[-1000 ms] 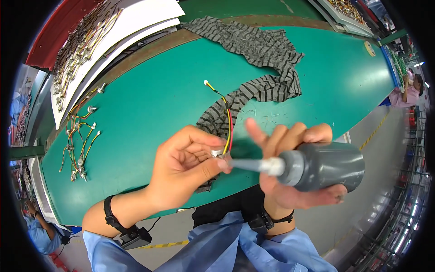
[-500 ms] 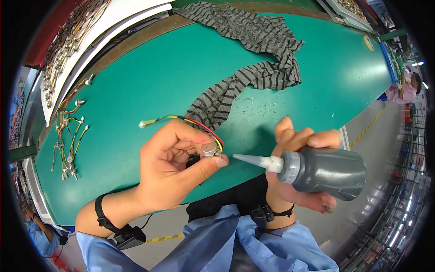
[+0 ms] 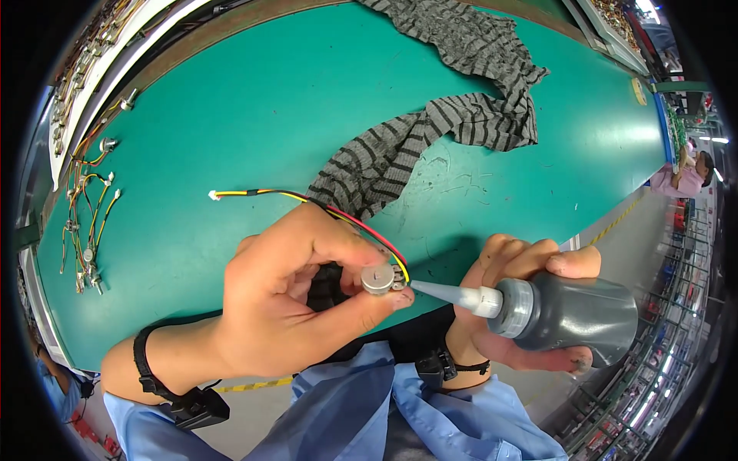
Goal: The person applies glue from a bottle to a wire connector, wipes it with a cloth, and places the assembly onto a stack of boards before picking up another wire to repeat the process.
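Observation:
My left hand (image 3: 296, 300) pinches a small round silver motor (image 3: 377, 279) between thumb and fingers. Red, yellow and black wires (image 3: 307, 200) run from the motor over the hand to a small white plug lying on the green table (image 3: 231, 115). My right hand (image 3: 515, 307) grips a dark grey squeeze bottle (image 3: 576, 311) lying sideways. Its white pointed nozzle (image 3: 446, 293) touches the side of the motor.
A grey striped cloth (image 3: 453, 107) lies across the table beyond my hands. Several wired parts (image 3: 88, 207) lie at the left edge, with white trays behind them. Another person (image 3: 684, 177) is at the far right, past the table's end.
My left hand has turned the motor so its round face shows, and the wires now trail left. The bottle's nozzle has moved in until it touches the motor.

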The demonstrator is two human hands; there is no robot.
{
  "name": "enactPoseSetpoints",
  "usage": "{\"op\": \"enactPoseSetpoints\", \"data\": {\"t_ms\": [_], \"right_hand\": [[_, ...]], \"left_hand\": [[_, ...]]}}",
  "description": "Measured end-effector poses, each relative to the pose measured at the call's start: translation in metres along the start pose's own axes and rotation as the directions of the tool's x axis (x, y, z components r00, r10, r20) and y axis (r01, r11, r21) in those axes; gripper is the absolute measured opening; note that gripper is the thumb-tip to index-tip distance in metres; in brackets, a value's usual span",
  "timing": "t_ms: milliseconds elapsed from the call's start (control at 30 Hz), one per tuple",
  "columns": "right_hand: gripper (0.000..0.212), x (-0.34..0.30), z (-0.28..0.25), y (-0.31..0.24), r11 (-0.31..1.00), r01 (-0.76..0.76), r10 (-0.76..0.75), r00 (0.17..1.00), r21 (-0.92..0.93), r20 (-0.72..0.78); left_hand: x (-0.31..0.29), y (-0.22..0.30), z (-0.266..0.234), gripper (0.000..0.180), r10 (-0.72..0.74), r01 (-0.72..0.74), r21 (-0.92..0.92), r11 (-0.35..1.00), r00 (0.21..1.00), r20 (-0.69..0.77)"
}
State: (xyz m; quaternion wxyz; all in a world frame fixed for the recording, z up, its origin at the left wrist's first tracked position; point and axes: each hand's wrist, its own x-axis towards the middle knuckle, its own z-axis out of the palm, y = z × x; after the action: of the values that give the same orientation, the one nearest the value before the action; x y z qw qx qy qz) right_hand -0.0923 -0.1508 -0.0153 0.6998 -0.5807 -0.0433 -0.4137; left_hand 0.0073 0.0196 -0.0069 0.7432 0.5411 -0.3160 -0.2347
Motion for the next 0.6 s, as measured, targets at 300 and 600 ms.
{"op": "enactPoseSetpoints", "data": {"t_ms": [300, 600], "right_hand": [[0.074, -0.0013, 0.0023, 0.0010, 0.999, 0.021, -0.022, 1.000, -0.038, -0.021], [0.069, -0.0008, 0.0034, 0.0027, 0.998, 0.037, -0.039, 0.999, -0.048, -0.029]], "left_hand": [[0.0001, 0.0062, -0.0080, 0.035, -0.046, 0.026, 0.119, 0.993, 0.985, 0.168], [0.0007, 0.0078, -0.0100, 0.035, -0.057, 0.030, 0.148, 0.989, 0.981, 0.186]]}}
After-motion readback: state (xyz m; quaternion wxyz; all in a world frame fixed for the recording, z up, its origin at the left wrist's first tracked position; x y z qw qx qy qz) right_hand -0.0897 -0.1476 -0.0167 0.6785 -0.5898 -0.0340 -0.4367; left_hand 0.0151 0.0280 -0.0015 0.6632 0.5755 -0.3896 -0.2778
